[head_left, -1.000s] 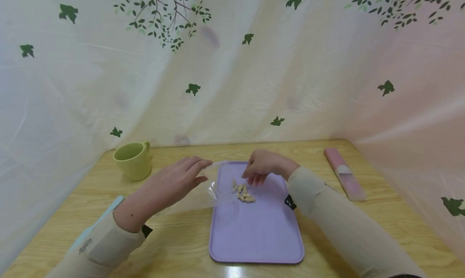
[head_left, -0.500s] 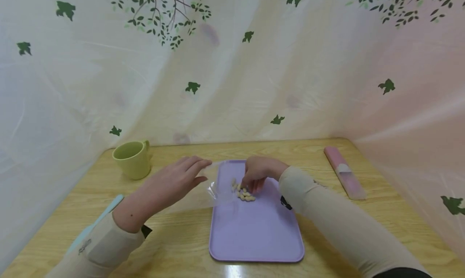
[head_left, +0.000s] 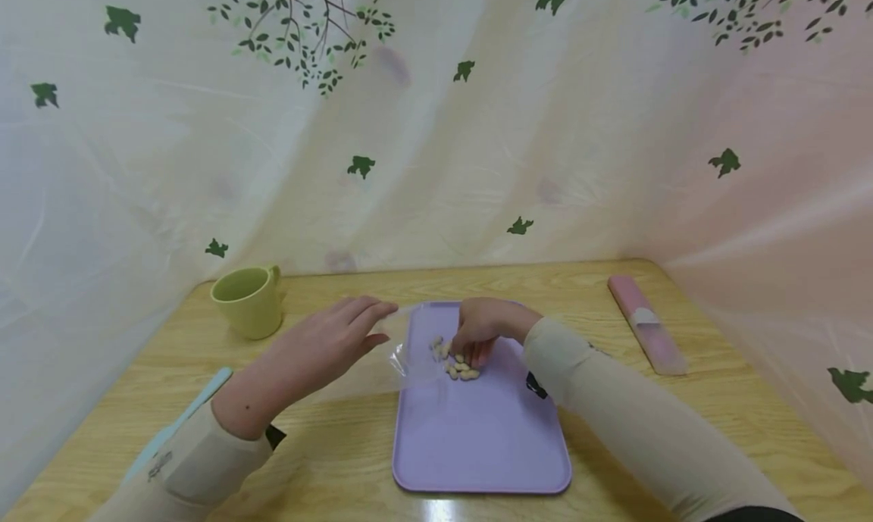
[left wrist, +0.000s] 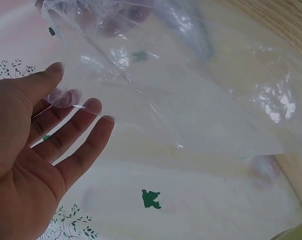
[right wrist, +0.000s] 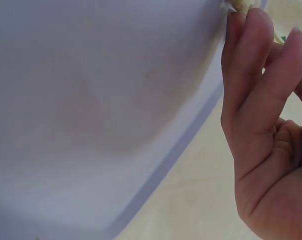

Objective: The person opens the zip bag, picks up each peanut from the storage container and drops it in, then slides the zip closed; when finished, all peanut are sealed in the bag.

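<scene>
Several peanuts lie in a small pile on a lilac tray. My right hand is over the pile, fingers bent down among the peanuts. In the right wrist view a peanut shows at the fingertips, partly cut off by the frame edge; whether it is pinched is hidden. My left hand holds a clear plastic bag by its edge, the thumb on one side and fingers on the other. The bag spreads toward the tray, overlapping its left rim.
A green mug stands at the back left of the wooden table. A light blue, long-handled thing lies partly under the left forearm. At the right lies a pink, flat, long case. A patterned curtain hangs behind.
My right hand has lowered and moved slightly left from above the peanuts to among them. A few peanuts at the pile's left have shifted slightly. The left hand and bag have stayed put.
</scene>
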The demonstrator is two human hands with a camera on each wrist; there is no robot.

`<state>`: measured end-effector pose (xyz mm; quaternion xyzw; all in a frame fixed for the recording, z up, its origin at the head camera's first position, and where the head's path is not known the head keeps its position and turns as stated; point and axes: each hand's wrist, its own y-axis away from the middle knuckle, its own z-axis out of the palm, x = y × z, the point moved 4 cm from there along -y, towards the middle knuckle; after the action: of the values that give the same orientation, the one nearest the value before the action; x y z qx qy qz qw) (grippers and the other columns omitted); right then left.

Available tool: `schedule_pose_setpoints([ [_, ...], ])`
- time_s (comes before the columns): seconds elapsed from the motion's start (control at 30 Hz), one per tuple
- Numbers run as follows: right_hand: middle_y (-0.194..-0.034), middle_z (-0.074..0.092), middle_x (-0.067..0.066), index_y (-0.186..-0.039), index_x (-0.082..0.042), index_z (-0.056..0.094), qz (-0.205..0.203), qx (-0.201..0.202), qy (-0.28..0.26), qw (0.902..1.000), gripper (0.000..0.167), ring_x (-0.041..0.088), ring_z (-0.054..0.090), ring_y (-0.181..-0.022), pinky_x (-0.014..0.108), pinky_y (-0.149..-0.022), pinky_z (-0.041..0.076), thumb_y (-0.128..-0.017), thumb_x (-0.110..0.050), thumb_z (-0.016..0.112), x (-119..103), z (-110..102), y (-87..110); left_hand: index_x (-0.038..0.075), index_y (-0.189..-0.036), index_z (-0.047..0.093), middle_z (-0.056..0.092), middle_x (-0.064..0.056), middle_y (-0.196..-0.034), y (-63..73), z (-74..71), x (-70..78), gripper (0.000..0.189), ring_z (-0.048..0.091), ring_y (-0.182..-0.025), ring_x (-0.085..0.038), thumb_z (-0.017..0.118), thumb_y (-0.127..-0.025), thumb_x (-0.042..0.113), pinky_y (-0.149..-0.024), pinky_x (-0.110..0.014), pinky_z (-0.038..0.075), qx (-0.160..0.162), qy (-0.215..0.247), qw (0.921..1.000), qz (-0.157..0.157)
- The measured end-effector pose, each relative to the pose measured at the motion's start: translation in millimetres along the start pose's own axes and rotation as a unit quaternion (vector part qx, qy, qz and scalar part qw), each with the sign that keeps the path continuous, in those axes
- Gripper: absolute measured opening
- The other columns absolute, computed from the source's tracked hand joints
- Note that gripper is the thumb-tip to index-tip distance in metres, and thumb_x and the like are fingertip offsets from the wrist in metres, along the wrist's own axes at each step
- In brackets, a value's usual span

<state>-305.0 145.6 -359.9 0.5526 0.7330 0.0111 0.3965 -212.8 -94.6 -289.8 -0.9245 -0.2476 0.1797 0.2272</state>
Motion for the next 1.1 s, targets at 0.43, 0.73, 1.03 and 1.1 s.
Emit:
schedule_pose_setpoints([
  [0.43, -0.074, 0.079, 0.006, -0.084, -0.006, 0.081, -0.021, 0.009, -0.021, 0.9995, 0.022, 0.011, 0.068, -0.056, 0.026, -0.059, 0.063, -0.099, -0.020, 0.075, 5, -12, 7.5, 0.004, -0.137, 0.063, 0.073, -0.007, -0.124, -0.3, 0.5, -0.7, 0.047, 0.075, -0.109, -0.023, 0.081, -0.096, 0.018, -0.088, -0.034, 0.067, 0.007, -0.003, 1.0000, 0.002],
  [0.73, -0.078, 0.078, 0.006, -0.087, -0.006, 0.079, -0.050, 0.027, -0.040, 0.9976, 0.023, 0.014, 0.073, -0.064, 0.033, -0.067, 0.067, -0.100, -0.024, 0.074, -6, -26, 36.3, 0.003, -0.138, 0.064, 0.073, -0.007, -0.124, 0.7, 0.9, -0.8, 0.048, 0.075, -0.110, -0.023, 0.080, -0.096, 0.019, -0.088, -0.034, 0.067, 0.004, 0.000, 1.0000, 0.000],
  [1.03, -0.086, 0.079, 0.009, -0.094, -0.005, 0.077, -0.110, 0.045, -0.060, 0.9911, 0.021, 0.018, 0.075, -0.069, 0.034, -0.066, 0.067, -0.102, -0.024, 0.071, -32, -34, 66.5, 0.004, -0.139, 0.063, 0.073, -0.007, -0.125, 0.3, 0.7, -1.8, 0.048, 0.075, -0.111, -0.022, 0.080, -0.097, 0.019, -0.089, -0.034, 0.067, 0.003, 0.000, 1.0000, 0.001],
  [1.1, -0.087, 0.079, 0.008, -0.094, -0.006, 0.077, -0.118, 0.049, -0.060, 0.9900, 0.021, 0.019, 0.076, -0.070, 0.035, -0.067, 0.068, -0.102, -0.025, 0.072, -38, -32, 70.6, 0.004, -0.139, 0.063, 0.073, -0.007, -0.125, 0.3, 1.0, -2.1, 0.048, 0.075, -0.111, -0.022, 0.080, -0.097, 0.019, -0.089, -0.034, 0.067, 0.001, 0.001, 1.0000, -0.001],
])
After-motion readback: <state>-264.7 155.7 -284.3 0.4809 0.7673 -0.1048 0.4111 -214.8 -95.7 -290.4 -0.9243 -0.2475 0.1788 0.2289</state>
